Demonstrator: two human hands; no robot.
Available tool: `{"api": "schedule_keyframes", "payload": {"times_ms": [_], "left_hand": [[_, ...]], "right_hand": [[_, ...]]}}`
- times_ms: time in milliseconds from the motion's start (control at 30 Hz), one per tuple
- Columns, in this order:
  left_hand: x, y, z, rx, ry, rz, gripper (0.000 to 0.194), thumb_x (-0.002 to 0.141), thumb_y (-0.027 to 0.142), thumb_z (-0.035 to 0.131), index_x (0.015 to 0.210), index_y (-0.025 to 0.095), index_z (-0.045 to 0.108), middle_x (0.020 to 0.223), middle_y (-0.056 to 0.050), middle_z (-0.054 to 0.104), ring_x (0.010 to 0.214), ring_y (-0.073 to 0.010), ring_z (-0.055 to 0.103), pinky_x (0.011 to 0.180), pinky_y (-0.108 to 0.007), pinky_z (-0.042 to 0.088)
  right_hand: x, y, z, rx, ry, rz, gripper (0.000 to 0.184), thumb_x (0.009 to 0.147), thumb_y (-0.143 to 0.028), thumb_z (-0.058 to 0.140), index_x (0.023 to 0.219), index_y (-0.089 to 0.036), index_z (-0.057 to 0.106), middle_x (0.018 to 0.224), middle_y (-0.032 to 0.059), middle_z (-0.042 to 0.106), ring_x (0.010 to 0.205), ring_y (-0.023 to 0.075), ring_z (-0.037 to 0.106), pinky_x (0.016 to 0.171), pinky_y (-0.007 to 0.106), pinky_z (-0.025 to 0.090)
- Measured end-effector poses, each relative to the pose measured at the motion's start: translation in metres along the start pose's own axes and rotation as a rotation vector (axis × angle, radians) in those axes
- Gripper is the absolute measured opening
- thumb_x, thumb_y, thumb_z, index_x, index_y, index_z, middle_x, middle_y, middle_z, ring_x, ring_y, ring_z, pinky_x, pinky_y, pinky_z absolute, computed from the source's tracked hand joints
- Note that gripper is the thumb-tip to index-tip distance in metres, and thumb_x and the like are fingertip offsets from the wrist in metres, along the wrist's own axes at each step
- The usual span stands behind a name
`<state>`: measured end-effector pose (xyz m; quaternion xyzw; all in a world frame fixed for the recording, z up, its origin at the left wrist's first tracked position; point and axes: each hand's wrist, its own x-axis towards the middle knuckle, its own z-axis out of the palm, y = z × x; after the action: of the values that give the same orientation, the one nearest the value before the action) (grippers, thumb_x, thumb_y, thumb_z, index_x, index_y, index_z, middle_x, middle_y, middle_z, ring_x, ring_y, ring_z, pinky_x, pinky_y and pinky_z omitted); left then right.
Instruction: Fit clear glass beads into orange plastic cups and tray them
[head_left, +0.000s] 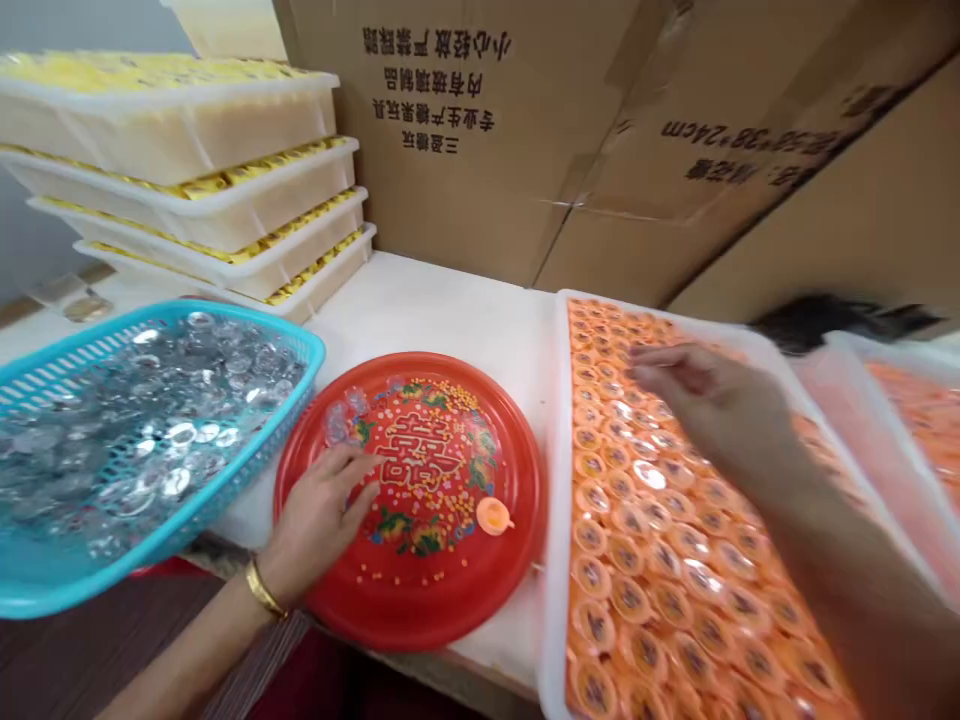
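My left hand point(319, 520), with a gold bracelet point(264, 588) at the wrist, reaches over a round red tray point(517, 545). Its fingers are apart, close to a few small clear plastic pieces point(337, 422) at the tray's left side. One orange round piece with a small tab point(493, 516) lies on the tray, among scattered tiny yellow-orange bits. My right hand point(712, 400) hovers above a white bin point(553, 600) packed with rows of orange round pieces point(630, 600). The right thumb and fingers are pinched together; motion blur hides what they hold, if anything.
A blue basket point(304, 350) of clear plastic pieces stands on the left. Behind it rise stacked white bins point(247, 225) with yellow wrapped items. Cardboard boxes point(465, 200) line the back. Another white bin point(855, 400) with orange pieces and a black plastic bag point(840, 318) are at right.
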<state>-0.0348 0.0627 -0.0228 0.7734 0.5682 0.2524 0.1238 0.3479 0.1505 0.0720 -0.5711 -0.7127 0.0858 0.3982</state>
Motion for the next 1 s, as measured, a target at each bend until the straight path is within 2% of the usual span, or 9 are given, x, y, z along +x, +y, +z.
{"api": "schedule_keyframes", "payload": {"times_ms": [33,100,200,367,500,633,767,900,1000], "left_hand": [[0.0,0.013,0.007,-0.008,-0.059,0.064,0.029,0.091,0.026,0.047,0.116,0.022,0.06,0.109,-0.008,0.059,0.101,-0.0213,0.056,0.091,-0.039,0.047],[0.004,0.041,0.023,-0.013,-0.195,0.182,0.032,0.089,0.024,0.05,0.121,0.023,0.057,0.115,-0.008,0.056,0.106,-0.0233,0.053,0.092,-0.041,0.047],[0.016,0.073,0.047,0.017,-0.359,0.294,0.044,0.082,0.019,0.059,0.125,0.021,0.052,0.121,-0.011,0.052,0.111,-0.0275,0.049,0.093,-0.043,0.047],[0.03,0.087,0.07,0.035,-0.408,0.326,0.045,0.079,0.015,0.058,0.123,0.018,0.052,0.121,-0.012,0.052,0.113,-0.0279,0.048,0.095,-0.043,0.046],[0.028,0.087,0.068,0.04,-0.366,0.298,0.029,0.085,0.018,0.052,0.113,0.017,0.057,0.107,-0.009,0.057,0.101,-0.0228,0.053,0.087,-0.037,0.049],[0.03,0.062,0.05,0.171,-0.205,0.212,0.027,0.088,0.024,0.051,0.113,0.021,0.058,0.104,-0.006,0.059,0.098,-0.0194,0.054,0.089,-0.032,0.047],[0.042,0.008,0.025,0.346,-0.077,0.048,0.033,0.088,0.021,0.047,0.119,0.014,0.058,0.118,-0.016,0.054,0.111,-0.029,0.048,0.095,-0.046,0.042],[0.058,-0.037,0.012,0.416,-0.057,0.0,0.038,0.09,0.023,0.044,0.126,0.014,0.054,0.128,-0.018,0.047,0.123,-0.031,0.038,0.1,-0.046,0.038],[0.065,-0.05,0.013,0.43,-0.091,0.012,0.04,0.091,0.03,0.045,0.129,0.017,0.052,0.128,-0.014,0.05,0.125,-0.0284,0.038,0.101,-0.044,0.037]], "right_hand": [[-0.014,-0.025,0.009,-0.017,-0.032,0.033,0.013,0.085,-0.032,0.059,0.09,-0.023,0.067,0.102,0.0039,0.07,0.09,0.0211,0.067,0.079,0.036,0.053],[-0.04,-0.066,0.025,-0.003,-0.11,-0.032,0.012,0.086,-0.027,0.057,0.089,-0.021,0.067,0.105,0.0047,0.069,0.096,0.0197,0.066,0.084,0.036,0.053],[-0.068,-0.1,0.038,0.031,-0.18,-0.089,0.014,0.088,-0.022,0.052,0.09,-0.02,0.066,0.106,0.0057,0.068,0.099,0.0169,0.065,0.087,0.034,0.052],[-0.097,-0.107,0.045,-0.004,-0.272,-0.002,0.02,0.09,-0.018,0.047,0.097,-0.02,0.065,0.105,0.0055,0.069,0.095,0.0162,0.066,0.086,0.033,0.052],[-0.113,-0.098,0.061,-0.193,-0.413,0.037,0.025,0.088,-0.013,0.046,0.106,-0.017,0.064,0.108,0.0078,0.068,0.096,0.0193,0.065,0.086,0.035,0.052],[-0.123,-0.097,0.082,-0.435,-0.535,-0.037,0.033,0.089,-0.011,0.044,0.119,-0.011,0.06,0.123,0.0137,0.061,0.111,0.0249,0.059,0.096,0.039,0.048],[-0.124,-0.103,0.101,-0.615,-0.665,-0.129,0.04,0.089,-0.007,0.041,0.126,-0.011,0.056,0.134,0.0155,0.053,0.119,0.0282,0.053,0.098,0.042,0.045],[-0.121,-0.108,0.11,-0.713,-0.742,-0.167,0.044,0.087,-0.002,0.034,0.124,-0.012,0.058,0.136,0.0155,0.051,0.12,0.029,0.052,0.094,0.041,0.045],[-0.119,-0.109,0.112,-0.738,-0.772,-0.155,0.046,0.088,-0.001,0.031,0.123,-0.013,0.058,0.133,0.0152,0.054,0.117,0.0279,0.054,0.093,0.04,0.045]]}}
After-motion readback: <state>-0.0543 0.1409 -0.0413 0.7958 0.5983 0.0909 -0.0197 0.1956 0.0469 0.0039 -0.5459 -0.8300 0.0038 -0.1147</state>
